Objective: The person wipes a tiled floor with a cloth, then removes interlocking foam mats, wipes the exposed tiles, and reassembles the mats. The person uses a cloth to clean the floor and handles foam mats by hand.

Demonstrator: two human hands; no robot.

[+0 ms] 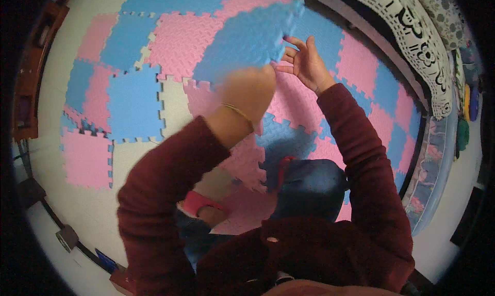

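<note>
A blue foam mat tile [243, 37] with a textured face and toothed edges is raised in front of me, over the other tiles. My left hand [247, 89], blurred and with a thin bangle at the wrist, is at its lower edge; its fingers are mostly hidden. My right hand [303, 62] is at the tile's right edge, palm showing and fingers apart, with fingertips close to or touching the teeth. Beneath lie joined pink tiles [297, 98] and blue tiles. A smooth blue tile [135, 104] lies further left.
Pink and blue tiles cover much of the pale floor [127, 160]. A single pink tile [87, 158] lies at the left. Wooden furniture [27, 75] stands along the left rim. A patterned white cloth [421, 44] and a floral-patterned edge [429, 160] run along the right.
</note>
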